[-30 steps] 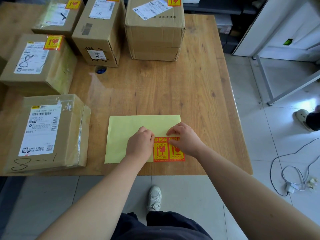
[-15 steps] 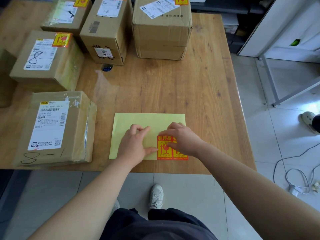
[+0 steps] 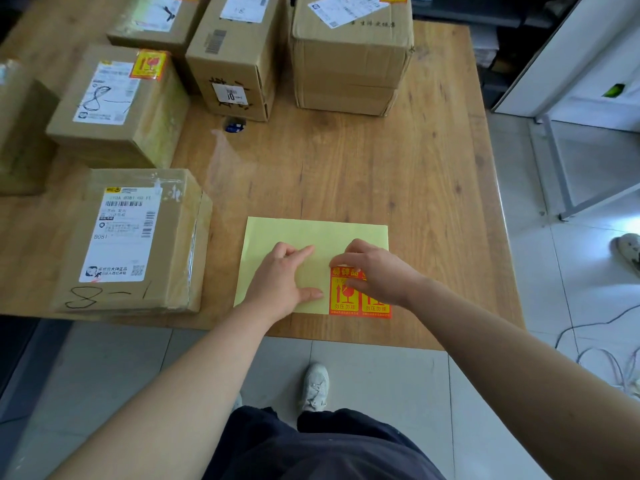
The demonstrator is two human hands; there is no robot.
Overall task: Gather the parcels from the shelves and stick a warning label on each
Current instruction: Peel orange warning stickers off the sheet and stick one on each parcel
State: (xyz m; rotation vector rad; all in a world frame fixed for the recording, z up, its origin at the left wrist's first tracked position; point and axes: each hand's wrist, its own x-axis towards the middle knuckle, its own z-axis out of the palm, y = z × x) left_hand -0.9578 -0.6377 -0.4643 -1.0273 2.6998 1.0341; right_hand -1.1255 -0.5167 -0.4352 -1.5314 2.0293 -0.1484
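A pale yellow backing sheet (image 3: 311, 233) lies near the front edge of the wooden table (image 3: 381, 161). Two red warning labels (image 3: 343, 299) remain at its lower right corner. My left hand (image 3: 280, 282) presses flat on the sheet with fingers spread. My right hand (image 3: 377, 268) has curled fingers at the top edge of the left label, thumb and index finger pinching its corner. The parcel marked 8-1 (image 3: 128, 237) sits to the left, with no red label showing on its top. Behind it, a parcel (image 3: 114, 102) carries a red label (image 3: 149, 65).
More cardboard parcels stand at the back: a narrow one (image 3: 232, 53), a large one (image 3: 349, 53) and one at the left edge (image 3: 20, 133). A small blue object (image 3: 234, 125) lies by the narrow box. A metal frame (image 3: 561, 168), cables (image 3: 606, 358) and another person's shoe (image 3: 628, 249) are on the floor at the right.
My left hand has gone from a fist beside the labels to spread fingers pressing the sheet. My right hand has stayed at the label's top edge.
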